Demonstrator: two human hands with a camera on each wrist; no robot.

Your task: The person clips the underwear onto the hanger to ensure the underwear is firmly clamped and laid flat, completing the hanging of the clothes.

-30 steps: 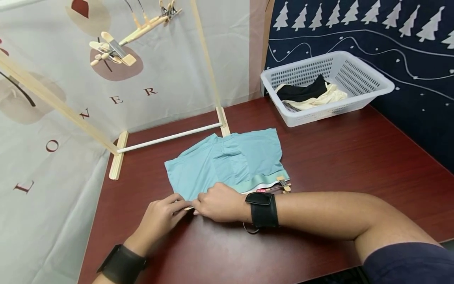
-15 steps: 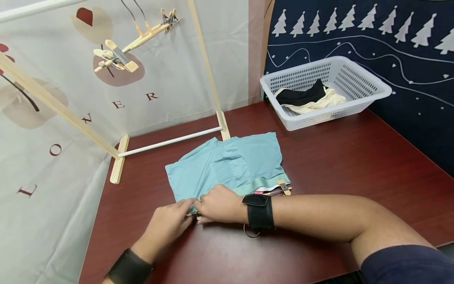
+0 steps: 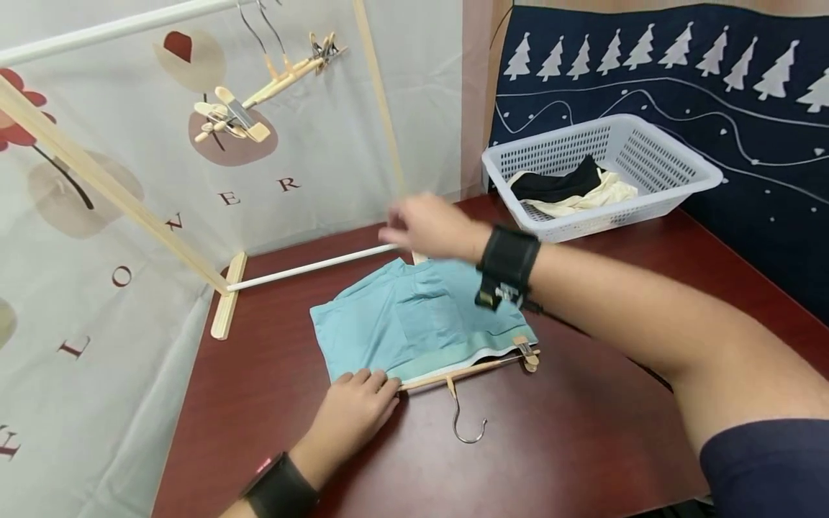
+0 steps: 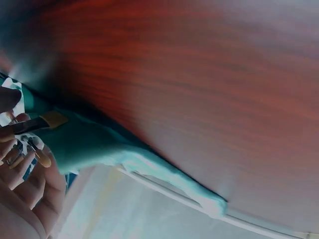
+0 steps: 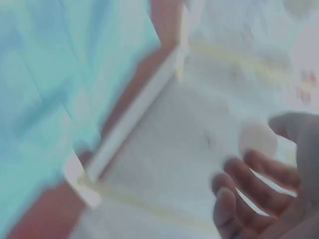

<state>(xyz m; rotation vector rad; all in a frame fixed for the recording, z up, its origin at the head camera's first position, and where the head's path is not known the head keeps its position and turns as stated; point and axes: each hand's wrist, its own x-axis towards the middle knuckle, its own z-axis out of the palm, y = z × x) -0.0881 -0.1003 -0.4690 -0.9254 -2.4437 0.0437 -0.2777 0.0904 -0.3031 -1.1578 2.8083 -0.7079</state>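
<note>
Light blue boxer shorts (image 3: pixel 382 324) lie flat on the table, waistband toward me. Along the waistband runs a wooden clip hanger (image 3: pixel 476 369), its metal hook lying on the tabletop. Its right clip (image 3: pixel 526 352) bites the waistband. My left hand (image 3: pixel 359 403) covers the hanger's left end; the left wrist view shows its fingers curled round the left clip (image 4: pixel 37 124) at the cloth. My right hand (image 3: pixel 430 226) is raised above the far edge of the shorts, blurred. In the right wrist view its fingers (image 5: pixel 264 184) are loosely bent and hold nothing.
Behind the shorts stands a wooden rack with a white lower bar (image 3: pixel 311 267) and a white top rail (image 3: pixel 129 29). Two clip hangers (image 3: pixel 278 83) hang from the rail. A white basket (image 3: pixel 599 216) at the back right holds black and cream cloth (image 3: pixel 563 183).
My right hand has left the hanger's left end and risen away from me over the shorts. The left hand has shifted onto that end, and the hanger's hook has come into sight.
</note>
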